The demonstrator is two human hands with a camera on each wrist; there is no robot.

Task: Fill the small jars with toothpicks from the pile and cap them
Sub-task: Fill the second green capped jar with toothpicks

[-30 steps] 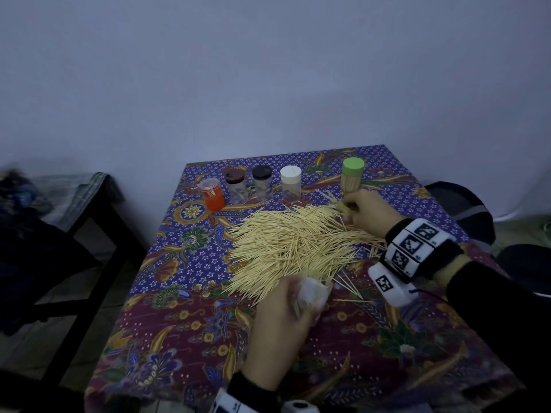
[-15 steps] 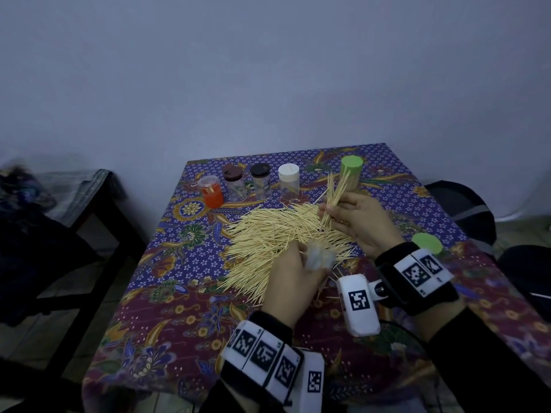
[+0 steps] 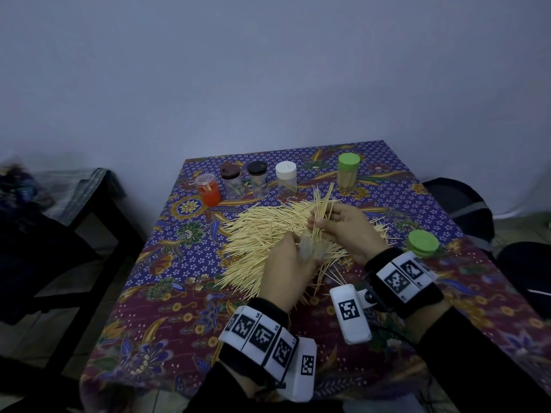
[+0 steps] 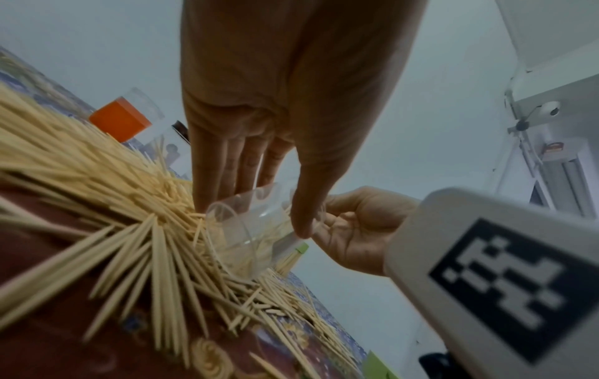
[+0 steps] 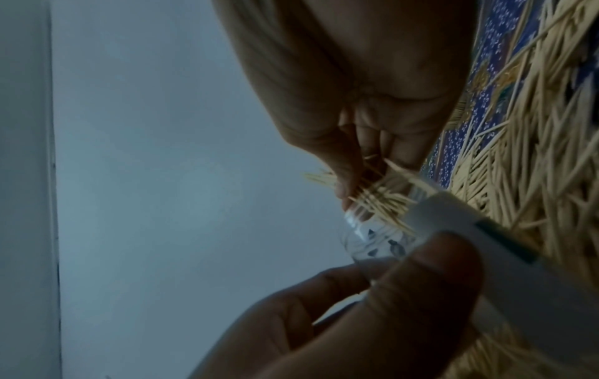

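Note:
A big pile of toothpicks [image 3: 262, 234] lies mid-table on the patterned cloth. My left hand [image 3: 295, 251] grips a small clear open jar [image 3: 311, 250] just above the pile's near side; the same jar [image 4: 256, 230] shows tilted in the left wrist view. My right hand [image 3: 320, 226] pinches a bundle of toothpicks [image 3: 322, 204] nearly upright, with its lower ends at the jar's mouth. In the right wrist view, that bundle [image 5: 379, 200] points into the jar [image 5: 372, 243]. A loose green lid [image 3: 423, 242] lies right of the pile.
Along the far edge stand a green-capped jar full of toothpicks [image 3: 348, 174], a white-capped jar [image 3: 286, 177], a black-capped jar [image 3: 258, 178], a brown-capped jar [image 3: 231, 180] and an orange jar [image 3: 207, 189]. A dark side table [image 3: 89, 204] stands left, and dark bags lie right.
My right hand lifted a bundle off the pile's far edge and brought it back to the jar. My left hand moved the jar forward and up toward it.

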